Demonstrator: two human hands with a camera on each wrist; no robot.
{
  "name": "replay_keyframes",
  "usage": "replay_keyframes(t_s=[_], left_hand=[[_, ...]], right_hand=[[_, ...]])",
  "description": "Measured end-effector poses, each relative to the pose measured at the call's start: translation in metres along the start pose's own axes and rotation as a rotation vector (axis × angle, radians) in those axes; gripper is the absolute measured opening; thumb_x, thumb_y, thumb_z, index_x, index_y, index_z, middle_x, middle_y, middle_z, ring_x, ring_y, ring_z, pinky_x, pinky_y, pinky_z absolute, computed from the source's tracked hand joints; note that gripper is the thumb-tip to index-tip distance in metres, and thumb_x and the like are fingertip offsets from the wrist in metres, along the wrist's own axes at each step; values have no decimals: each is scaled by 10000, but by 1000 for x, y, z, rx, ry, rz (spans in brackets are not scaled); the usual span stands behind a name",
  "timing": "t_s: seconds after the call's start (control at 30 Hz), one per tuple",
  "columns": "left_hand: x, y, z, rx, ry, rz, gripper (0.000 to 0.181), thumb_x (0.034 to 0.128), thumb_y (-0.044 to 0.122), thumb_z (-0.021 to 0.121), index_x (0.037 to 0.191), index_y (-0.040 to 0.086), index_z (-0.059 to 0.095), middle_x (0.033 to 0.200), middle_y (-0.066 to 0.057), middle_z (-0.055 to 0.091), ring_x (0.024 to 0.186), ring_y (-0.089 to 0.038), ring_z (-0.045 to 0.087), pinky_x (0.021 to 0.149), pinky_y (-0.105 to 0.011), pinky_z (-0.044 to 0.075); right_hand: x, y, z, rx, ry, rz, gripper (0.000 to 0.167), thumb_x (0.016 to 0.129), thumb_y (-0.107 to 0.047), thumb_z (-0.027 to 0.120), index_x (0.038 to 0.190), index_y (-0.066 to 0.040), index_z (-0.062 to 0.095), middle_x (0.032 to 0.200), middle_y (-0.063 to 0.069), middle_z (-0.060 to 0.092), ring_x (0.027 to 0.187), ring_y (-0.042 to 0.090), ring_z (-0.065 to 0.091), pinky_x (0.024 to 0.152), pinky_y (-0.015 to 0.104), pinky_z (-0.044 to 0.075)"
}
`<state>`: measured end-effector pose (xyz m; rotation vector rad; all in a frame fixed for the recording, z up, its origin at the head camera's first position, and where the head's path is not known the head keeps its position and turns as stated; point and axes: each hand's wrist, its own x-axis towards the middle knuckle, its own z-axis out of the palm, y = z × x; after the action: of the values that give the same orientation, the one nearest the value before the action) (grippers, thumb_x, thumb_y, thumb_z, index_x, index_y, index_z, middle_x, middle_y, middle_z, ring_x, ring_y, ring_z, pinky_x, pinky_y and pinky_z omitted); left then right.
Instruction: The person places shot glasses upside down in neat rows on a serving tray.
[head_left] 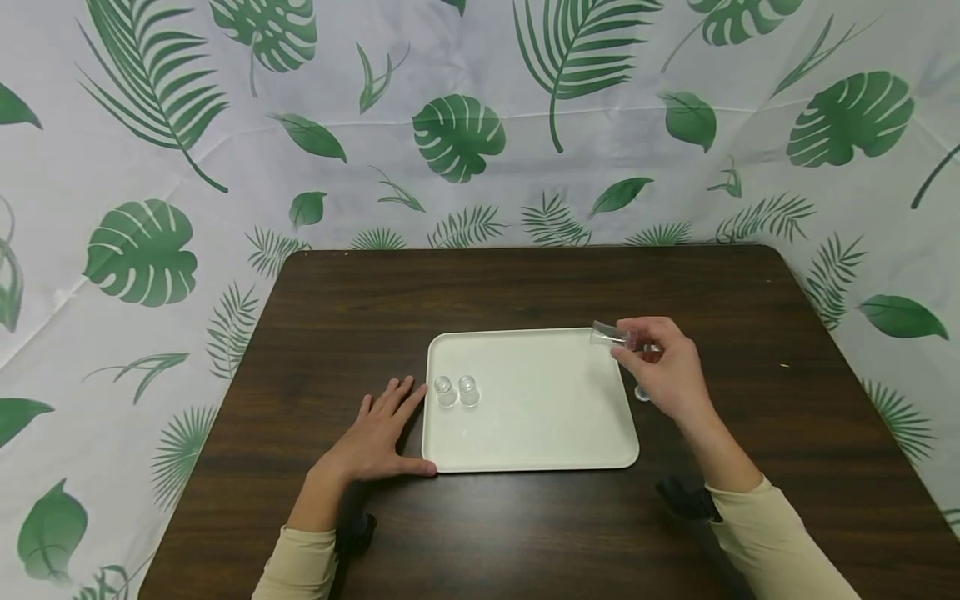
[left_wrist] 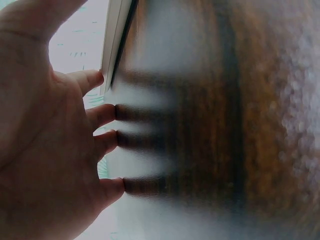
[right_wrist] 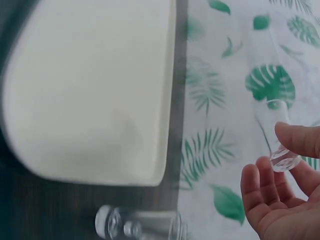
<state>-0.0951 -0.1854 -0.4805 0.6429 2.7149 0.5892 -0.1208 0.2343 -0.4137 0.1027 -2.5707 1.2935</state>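
Observation:
My right hand (head_left: 669, 371) pinches a small clear shot glass (head_left: 609, 335) above the far right corner of a cream tray (head_left: 547, 408). The held glass is tilted, its thick base near my fingers in the right wrist view. Two more clear glasses (head_left: 468, 391) stand side by side at the tray's left. Another clear glass (right_wrist: 145, 223) is on the table beside the tray's right edge, mostly hidden by my hand in the head view. My left hand (head_left: 375, 446) rests with fingers spread at the tray's left edge, thumb at the near left corner.
The dark wood table (head_left: 495, 533) extends around the tray on all sides. A white cloth (head_left: 480, 50) with green leaves hangs behind and beside it. A dark band (head_left: 686, 500) sits under the right wrist.

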Motion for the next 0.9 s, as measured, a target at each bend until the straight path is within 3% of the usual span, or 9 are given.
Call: replay_keyframes(t_s=[0.1, 0.33, 0.9], left_hand=[[-1, 1, 0, -6, 2, 2, 1175, 693, 709, 734, 1587, 177, 187, 1626, -144, 136, 1487, -366, 60, 1112, -670, 60], [-1, 1, -1, -9, 0, 6, 1170, 702, 700, 734, 1587, 168, 184, 1626, -150, 133, 1487, -370, 56, 1113, -670, 49], [-2, 1, 1, -10, 8, 12, 1170, 703, 702, 732, 1584, 150, 194, 1622, -158, 140, 1483, -380, 68, 1109, -675, 54]], right_hand=[[1, -3, 10, -1, -42, -5, 322, 853, -27, 751, 1168, -17, 684, 1043, 137, 602, 879, 237, 574, 707, 166, 475], [1, -8, 35, 24, -117, -14, 348, 847, -42, 763, 1187, -35, 687, 1038, 119, 628, 918, 263, 602, 772, 419, 550], [-10, -20, 110, 95, -225, -34, 359, 789, -24, 792, 1132, -70, 696, 1012, 48, 687, 891, 214, 607, 775, 420, 538]])
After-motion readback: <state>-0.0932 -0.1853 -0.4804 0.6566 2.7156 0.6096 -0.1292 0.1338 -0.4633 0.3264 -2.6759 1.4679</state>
